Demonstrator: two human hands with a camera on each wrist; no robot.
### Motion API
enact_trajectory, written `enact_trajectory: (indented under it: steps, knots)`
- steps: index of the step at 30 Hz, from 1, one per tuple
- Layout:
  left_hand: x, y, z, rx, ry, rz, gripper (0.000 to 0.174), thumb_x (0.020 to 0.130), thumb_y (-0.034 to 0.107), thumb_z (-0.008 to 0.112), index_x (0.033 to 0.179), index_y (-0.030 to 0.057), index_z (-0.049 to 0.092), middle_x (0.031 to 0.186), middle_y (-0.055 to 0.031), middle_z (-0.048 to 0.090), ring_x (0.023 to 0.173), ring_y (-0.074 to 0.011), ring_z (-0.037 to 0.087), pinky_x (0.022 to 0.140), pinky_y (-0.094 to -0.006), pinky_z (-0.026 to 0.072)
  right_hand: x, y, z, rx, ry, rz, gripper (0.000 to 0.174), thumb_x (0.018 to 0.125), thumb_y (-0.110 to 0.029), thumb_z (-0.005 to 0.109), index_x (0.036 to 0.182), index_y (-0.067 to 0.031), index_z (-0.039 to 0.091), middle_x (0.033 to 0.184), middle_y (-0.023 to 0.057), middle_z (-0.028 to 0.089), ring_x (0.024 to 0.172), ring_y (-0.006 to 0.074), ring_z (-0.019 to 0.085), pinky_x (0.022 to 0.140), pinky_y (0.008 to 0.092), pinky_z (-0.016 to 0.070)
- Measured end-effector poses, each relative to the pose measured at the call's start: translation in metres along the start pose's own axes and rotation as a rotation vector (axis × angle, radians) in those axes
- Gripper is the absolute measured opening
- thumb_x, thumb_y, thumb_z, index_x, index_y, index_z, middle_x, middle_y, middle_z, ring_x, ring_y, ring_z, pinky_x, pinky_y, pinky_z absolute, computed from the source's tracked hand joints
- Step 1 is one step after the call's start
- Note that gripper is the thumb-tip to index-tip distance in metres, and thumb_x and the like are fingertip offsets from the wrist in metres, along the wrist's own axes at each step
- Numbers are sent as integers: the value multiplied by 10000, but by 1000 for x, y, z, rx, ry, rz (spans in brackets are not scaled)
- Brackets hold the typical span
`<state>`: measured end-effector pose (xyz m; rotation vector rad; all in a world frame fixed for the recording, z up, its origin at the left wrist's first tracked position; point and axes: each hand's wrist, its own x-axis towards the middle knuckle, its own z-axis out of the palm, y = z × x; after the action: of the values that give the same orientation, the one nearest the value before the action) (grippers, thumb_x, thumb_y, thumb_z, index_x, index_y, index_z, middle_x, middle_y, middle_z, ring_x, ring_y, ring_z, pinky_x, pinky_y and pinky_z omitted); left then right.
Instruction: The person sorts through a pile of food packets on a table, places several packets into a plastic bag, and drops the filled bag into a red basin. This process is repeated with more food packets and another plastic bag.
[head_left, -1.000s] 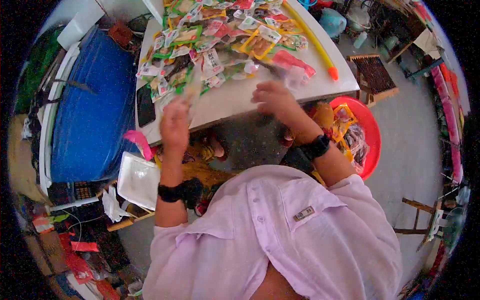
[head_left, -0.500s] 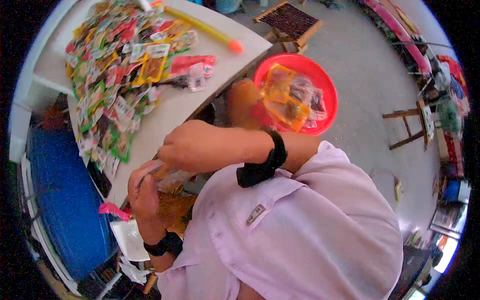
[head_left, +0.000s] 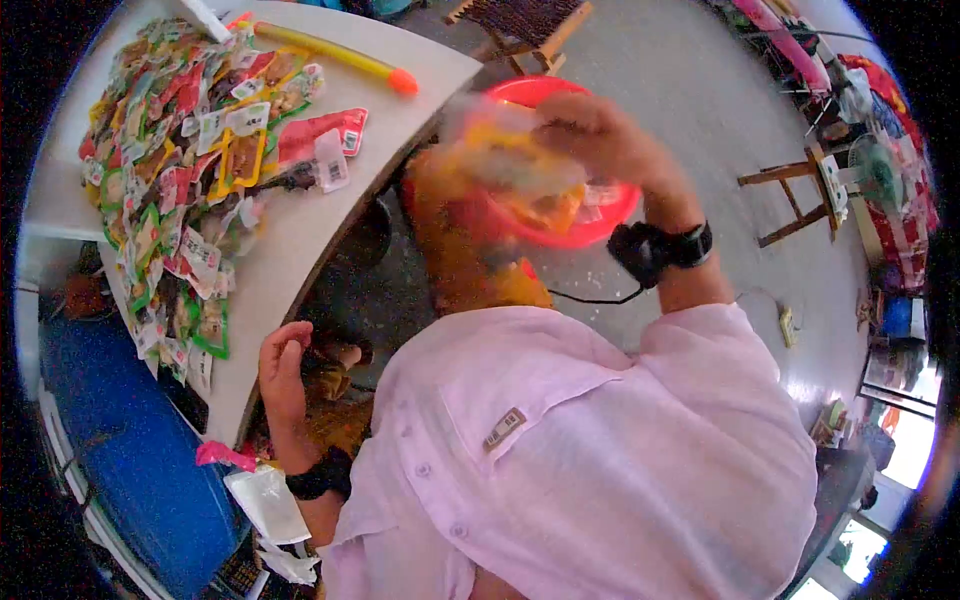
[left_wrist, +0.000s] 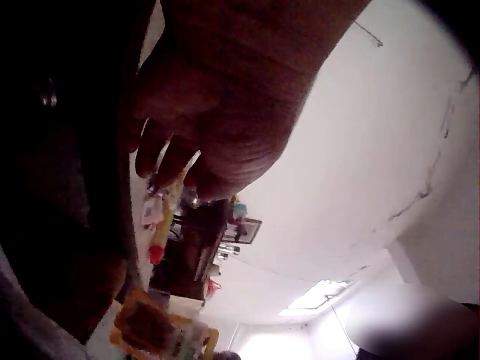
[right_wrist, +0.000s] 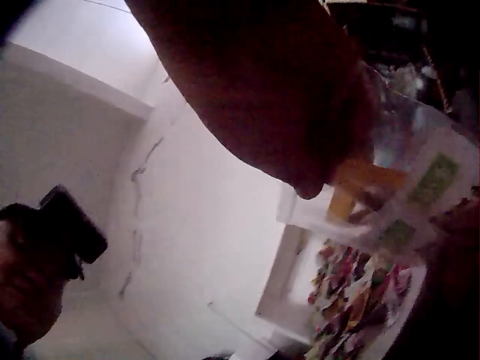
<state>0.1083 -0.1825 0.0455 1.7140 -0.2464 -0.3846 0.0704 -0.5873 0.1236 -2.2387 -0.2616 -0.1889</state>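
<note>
L hand (head_left: 283, 375) is open by the edge of the white table (head_left: 310, 215), w/ nothing in it. R hand (head_left: 612, 145) grips blurry food packs (head_left: 508, 168) over the red tub (head_left: 575, 238); best to pinch firm & go low, b/c slick packs may slip. Farther off, a big pack heap (head_left: 165, 170) & yellow stick (head_left: 325, 52) lie on the table.

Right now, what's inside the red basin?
In the red basin, an orange-edged packet and pale packaging show. The right hand and a blurred packet cover much; anything underneath is hidden.
</note>
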Motion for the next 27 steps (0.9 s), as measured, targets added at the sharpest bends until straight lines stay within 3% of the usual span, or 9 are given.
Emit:
enact_trajectory:
  steps: [3, 6, 9, 12, 15, 18, 20, 25, 27]
  knots:
    - [6, -32, -8, 14, 6, -106, 191, 779, 121, 415, 923, 3, 459, 889, -65, 499, 800, -123, 458, 726, -242, 366, -12, 50, -13, 0, -40, 226, 77, 737, -99, 459, 742, -24, 471, 632, -27, 435, 630, 71, 419, 549, 207, 362]
    - [5, -69, -14, -68, 41, -238, 187, 778, 141, 438, 918, 18, 460, 872, -55, 502, 775, -119, 467, 704, -233, 376, -29, 110, 1, -207, 77, 476, 108, 725, -124, 464, 722, -17, 476, 619, 5, 461, 616, 81, 435, 545, 240, 372]
    - [1, -91, -16, -169, 114, -368, 188, 774, 153, 455, 918, 33, 459, 860, -45, 505, 771, -116, 472, 688, -224, 378, -63, 201, 18, -321, 192, 519, 155, 710, -169, 474, 748, -20, 497, 633, 74, 509, 613, 123, 483, 547, 279, 384]
    - [-5, -110, -26, -189, 144, -444, 194, 766, 161, 469, 923, 48, 459, 854, -37, 508, 779, -114, 472, 690, -225, 374, -102, 285, 27, -389, 196, 794, 205, 709, -191, 474, 834, -35, 516, 773, 179, 541, 733, 304, 528, 610, 390, 406]
    - [-13, -110, -28, -144, 168, -471, 202, 761, 173, 478, 927, 60, 460, 856, -31, 509, 793, -113, 473, 691, -228, 370, -126, 296, 29, -484, 365, 799, 210, 700, -202, 452, 776, -13, 501, 707, 167, 535, 675, 254, 534, 566, 313, 408]
    - [-18, -110, -27, -117, 194, -496, 211, 757, 179, 483, 930, 61, 460, 862, -30, 509, 811, -116, 475, 693, -231, 368, -125, 276, 31, -679, 325, 836, 193, 715, -186, 444, 751, -6, 505, 711, 166, 539, 671, 261, 536, 577, 326, 414]
    - [-24, -104, -21, -97, 210, -498, 211, 757, 179, 482, 927, 56, 463, 868, -30, 510, 822, -120, 476, 695, -230, 369, -146, 330, 44, -644, 204, 738, 147, 707, -136, 454, 712, 0, 509, 717, 161, 540, 698, 272, 520, 608, 338, 403]
    - [-36, -110, -23, 130, 101, -219, 221, 750, 179, 490, 919, 36, 473, 850, -26, 505, 794, -111, 471, 687, -226, 378, -112, 268, 94, -524, 172, 677, 137, 702, -123, 468, 726, 5, 513, 753, 146, 535, 711, 251, 512, 620, 315, 395]
    - [-40, -100, -26, 21, 193, -334, 218, 748, 168, 491, 911, 25, 477, 827, -22, 502, 770, -101, 466, 678, -224, 380, -81, 229, 105, -463, 164, 597, 134, 700, -117, 473, 732, 7, 514, 767, 140, 533, 716, 242, 509, 624, 306, 392]
